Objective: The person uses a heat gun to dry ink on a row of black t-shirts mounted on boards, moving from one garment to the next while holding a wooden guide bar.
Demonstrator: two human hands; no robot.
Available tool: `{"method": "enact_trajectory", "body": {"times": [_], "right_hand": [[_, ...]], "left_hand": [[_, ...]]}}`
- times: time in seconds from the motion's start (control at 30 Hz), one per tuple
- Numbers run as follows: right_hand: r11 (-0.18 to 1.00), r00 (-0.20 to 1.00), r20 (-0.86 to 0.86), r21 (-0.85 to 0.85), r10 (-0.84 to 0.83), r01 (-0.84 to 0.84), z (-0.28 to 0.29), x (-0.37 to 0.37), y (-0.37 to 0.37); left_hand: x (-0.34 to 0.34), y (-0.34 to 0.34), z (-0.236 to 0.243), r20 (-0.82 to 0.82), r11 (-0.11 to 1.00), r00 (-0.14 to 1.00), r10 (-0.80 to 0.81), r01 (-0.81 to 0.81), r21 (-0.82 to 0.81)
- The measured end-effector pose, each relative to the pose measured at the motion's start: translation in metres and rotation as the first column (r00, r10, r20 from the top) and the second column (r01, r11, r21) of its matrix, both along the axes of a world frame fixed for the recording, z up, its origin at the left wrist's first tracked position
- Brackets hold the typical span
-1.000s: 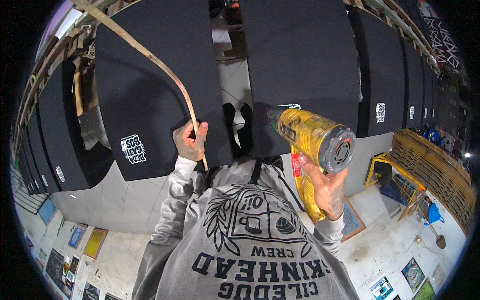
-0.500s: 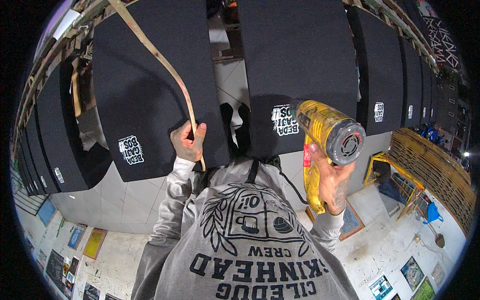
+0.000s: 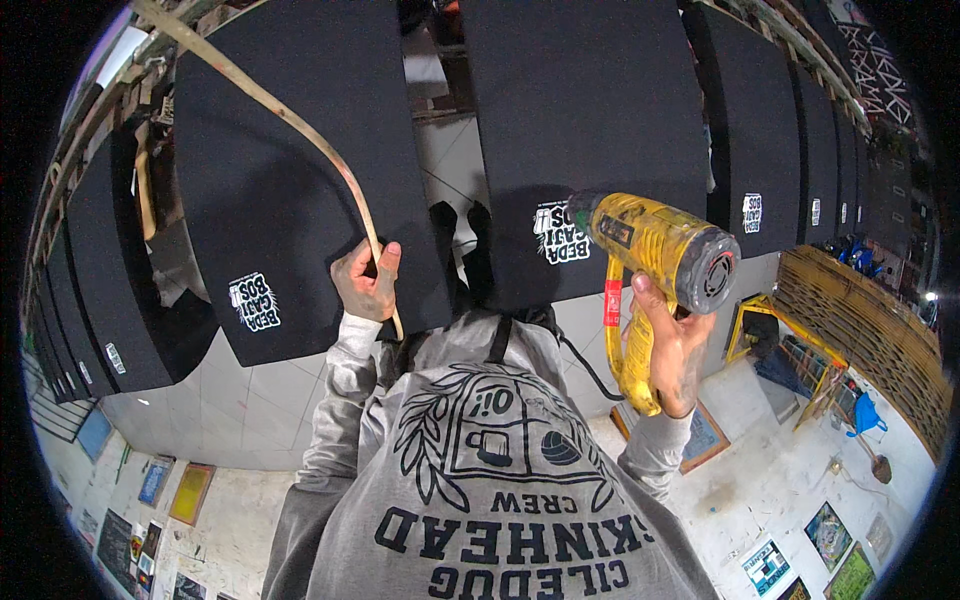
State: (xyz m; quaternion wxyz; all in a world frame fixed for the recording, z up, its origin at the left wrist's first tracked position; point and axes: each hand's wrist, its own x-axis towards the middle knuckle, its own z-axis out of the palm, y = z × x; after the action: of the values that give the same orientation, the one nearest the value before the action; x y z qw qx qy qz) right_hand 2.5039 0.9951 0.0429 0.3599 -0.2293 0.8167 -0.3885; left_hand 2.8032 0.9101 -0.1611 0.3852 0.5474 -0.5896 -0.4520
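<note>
My right hand (image 3: 675, 345) grips the handle of a yellow heat gun (image 3: 655, 240) with a grey rear end, its nozzle turned left over the white print on a black fabric panel (image 3: 590, 110). A dark cord trails from the gun's lower side toward my body. My left hand (image 3: 366, 282) is closed around a long, thin, curved wooden stick (image 3: 290, 115), which runs up and away to the far left. Beneath the stick lies another black panel (image 3: 270, 190) bearing a white print (image 3: 256, 302) near its close edge.
More black panels stand in a row to the left (image 3: 95, 290) and right (image 3: 755, 130). Between the two middle panels runs a gap with pale tiles (image 3: 450, 160) below. At right are a bamboo screen (image 3: 865, 340) and a yellow frame (image 3: 800, 330). Pictures hang on the white wall.
The heat gun has tilted so that it lies more sideways, with its rear end farther right. The stick's far end has swung left, and my left hand has shifted slightly left.
</note>
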Motion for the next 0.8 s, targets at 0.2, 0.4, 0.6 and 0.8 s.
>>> {"method": "enact_trajectory", "body": {"times": [0.2, 0.4, 0.6, 0.8], "right_hand": [[1.0, 1.0, -0.02, 0.011, 0.008, -0.007, -0.007, -0.008, 0.011], [0.993, 0.996, -0.013, -0.083, 0.088, -0.089, -0.006, -0.004, 0.019], [1.0, 0.998, -0.058, -0.014, 0.005, -0.006, 0.001, 0.003, 0.017], [0.997, 0.995, 0.097, -0.069, 0.026, -0.02, 0.002, 0.008, 0.03]], "left_hand": [[0.002, -0.001, 0.003, 0.015, 0.999, 0.999, -0.028, 0.028, 0.043], [0.002, 0.001, -0.003, -0.03, 0.999, 1.0, -0.002, 0.004, 0.047], [0.0, -0.002, -0.001, -0.006, 1.0, 1.0, -0.009, 0.009, 0.016], [-0.001, -0.001, 0.001, -0.025, 1.0, 1.0, -0.012, 0.012, 0.02]]}}
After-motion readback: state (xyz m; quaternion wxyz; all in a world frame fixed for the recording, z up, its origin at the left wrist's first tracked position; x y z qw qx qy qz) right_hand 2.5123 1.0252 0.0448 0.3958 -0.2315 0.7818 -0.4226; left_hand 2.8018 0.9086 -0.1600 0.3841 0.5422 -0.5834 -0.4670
